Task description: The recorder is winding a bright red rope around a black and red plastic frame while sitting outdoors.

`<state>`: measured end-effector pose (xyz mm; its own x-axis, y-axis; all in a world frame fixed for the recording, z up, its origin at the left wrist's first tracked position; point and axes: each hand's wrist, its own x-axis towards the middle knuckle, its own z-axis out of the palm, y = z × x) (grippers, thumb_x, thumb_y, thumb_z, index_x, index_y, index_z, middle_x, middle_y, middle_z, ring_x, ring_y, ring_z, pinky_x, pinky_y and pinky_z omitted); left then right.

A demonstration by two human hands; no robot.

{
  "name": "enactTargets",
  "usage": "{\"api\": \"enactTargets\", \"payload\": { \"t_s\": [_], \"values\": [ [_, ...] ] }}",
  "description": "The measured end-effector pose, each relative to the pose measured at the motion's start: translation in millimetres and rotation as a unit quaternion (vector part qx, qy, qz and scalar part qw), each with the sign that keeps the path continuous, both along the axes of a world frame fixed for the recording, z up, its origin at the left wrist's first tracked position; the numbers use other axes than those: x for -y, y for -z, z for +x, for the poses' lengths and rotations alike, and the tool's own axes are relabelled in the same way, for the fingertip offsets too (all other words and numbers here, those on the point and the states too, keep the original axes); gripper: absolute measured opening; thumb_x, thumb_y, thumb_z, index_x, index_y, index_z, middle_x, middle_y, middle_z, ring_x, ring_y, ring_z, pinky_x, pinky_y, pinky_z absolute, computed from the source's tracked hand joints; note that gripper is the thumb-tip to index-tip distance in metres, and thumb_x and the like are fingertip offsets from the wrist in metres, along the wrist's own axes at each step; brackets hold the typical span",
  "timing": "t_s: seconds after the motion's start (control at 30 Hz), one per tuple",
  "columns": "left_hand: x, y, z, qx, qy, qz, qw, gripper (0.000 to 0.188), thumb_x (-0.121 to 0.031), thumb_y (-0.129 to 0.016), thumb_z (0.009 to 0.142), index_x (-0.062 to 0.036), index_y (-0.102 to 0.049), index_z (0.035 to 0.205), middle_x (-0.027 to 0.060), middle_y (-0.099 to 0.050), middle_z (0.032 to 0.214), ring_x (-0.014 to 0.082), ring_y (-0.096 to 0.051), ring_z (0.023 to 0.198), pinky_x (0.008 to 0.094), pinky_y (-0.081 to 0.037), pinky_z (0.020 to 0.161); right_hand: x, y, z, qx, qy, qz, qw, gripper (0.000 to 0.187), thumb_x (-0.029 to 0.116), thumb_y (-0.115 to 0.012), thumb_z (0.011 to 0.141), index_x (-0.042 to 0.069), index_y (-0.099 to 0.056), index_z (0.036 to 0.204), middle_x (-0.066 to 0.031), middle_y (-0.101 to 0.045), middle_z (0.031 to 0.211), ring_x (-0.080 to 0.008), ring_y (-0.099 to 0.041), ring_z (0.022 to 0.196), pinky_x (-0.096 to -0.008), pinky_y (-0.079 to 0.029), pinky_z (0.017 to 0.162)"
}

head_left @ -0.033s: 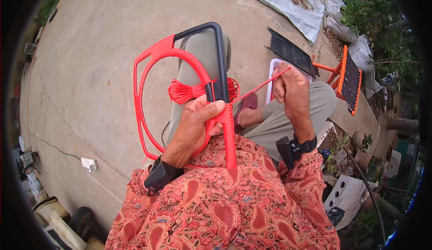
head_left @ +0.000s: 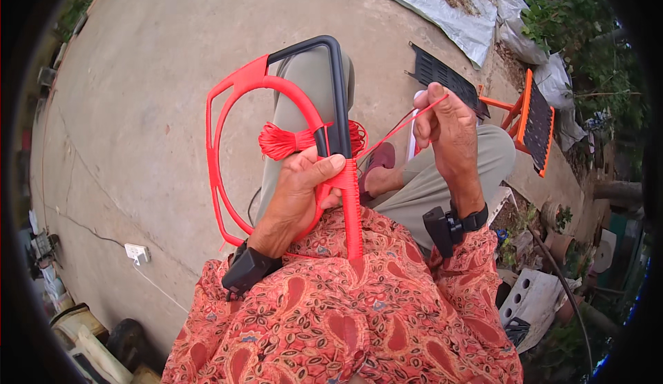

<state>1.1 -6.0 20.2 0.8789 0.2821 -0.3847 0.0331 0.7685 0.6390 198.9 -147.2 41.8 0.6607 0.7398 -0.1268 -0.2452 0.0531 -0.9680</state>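
In the head view, a frame [head_left: 228,135] of red and black bars is held upright over the lap, its black bar [head_left: 336,94] rising past the knees and its lower part already wound closely with red cord [head_left: 351,204]. The left hand [head_left: 300,190] is closed around the frame where the wrapping ends, the fingers [head_left: 324,166] curled over the bar and pressing on the cord. A loose bundle [head_left: 280,141] of the same red cord is seen bunched just above that hand, against the black bar. From the wrapped part a single strand [head_left: 397,130] is stretched taut up and to the right, where it is pinched between the fingertips of the right hand [head_left: 445,125], which is raised well apart from the frame; those fingers are narrowly closed on the strand. A black band [head_left: 456,224] is worn on the right wrist and another black device [head_left: 245,270] on the left. The sleeves [head_left: 345,329] are of red patterned cloth. A concrete floor [head_left: 138,108] lies beneath. To the right, an orange stool [head_left: 532,121] with a black lattice seat is tipped on its side, and a flat black lattice panel [head_left: 445,80] lies near it. A grey sheet [head_left: 449,11] with dry straw is spread at the top. A small white socket block [head_left: 137,251] with a cable lies on the floor at the left; no printing can be made out on it.
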Motion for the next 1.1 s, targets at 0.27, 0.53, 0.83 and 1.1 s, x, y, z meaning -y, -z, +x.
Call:
{"api": "enactTargets", "payload": {
  "t_s": [0.27, 0.53, 0.83, 1.1],
  "values": [
    [6.9, 2.0, -2.0, 0.022, -0.024, -0.028, 0.999, 0.029, -0.012, -0.065, 0.088, -0.0016, -0.053, 0.112, 0.0060, -0.063, 0.091, 0.0094, -0.058, 0.061, 0.0205, -0.042, 0.042, -102.1, -15.2, -58.2, 0.628, -0.125, 0.088, 0.763, 0.041, 0.036, -0.074, 0.071, -0.001, -0.067, 0.087, -0.0108, -0.064, 0.082, -0.0225, -0.061, 0.086, -0.0372, -0.046, 0.081],
    [7.2, 8.7, -2.9, 0.006, -0.030, -0.014, 0.999, 0.041, -0.013, -0.066, 0.086, -0.0042, -0.049, 0.123, 0.0037, -0.061, 0.105, 0.0128, -0.062, 0.087, 0.0257, -0.053, 0.064, -116.5, 4.9, -70.5, 0.656, -0.203, -0.020, 0.727, 0.022, 0.026, -0.066, 0.070, 0.003, -0.067, 0.072, -0.0143, -0.063, 0.081, -0.0275, -0.060, 0.085, -0.0404, -0.043, 0.084],
    [3.3, 5.6, -1.9, 0.023, 0.018, -0.026, 0.999, 0.029, -0.010, -0.064, 0.089, -0.0002, -0.051, 0.112, 0.0077, -0.064, 0.086, 0.0103, -0.051, 0.051, 0.0220, -0.035, 0.038, -109.0, -35.6, -65.7, 0.255, -0.192, 0.093, 0.943, 0.022, 0.021, -0.065, 0.086, 0.001, -0.061, 0.095, -0.0057, -0.062, 0.077, -0.0168, -0.061, 0.072, -0.0288, -0.050, 0.066],
    [5.9, -0.6, 0.6, -0.012, -0.034, -0.023, 0.999, 0.020, -0.012, -0.064, 0.089, 0.0024, -0.055, 0.101, 0.0077, -0.062, 0.077, 0.0089, -0.050, 0.049, 0.0203, -0.035, 0.039, -86.5, -82.1, -63.0, 0.026, -0.098, 0.176, 0.979, 0.027, 0.031, -0.062, 0.094, 0.005, -0.062, 0.099, 0.0033, -0.060, 0.075, -0.0011, -0.052, 0.059, -0.0177, -0.045, 0.051]
  ]
}}
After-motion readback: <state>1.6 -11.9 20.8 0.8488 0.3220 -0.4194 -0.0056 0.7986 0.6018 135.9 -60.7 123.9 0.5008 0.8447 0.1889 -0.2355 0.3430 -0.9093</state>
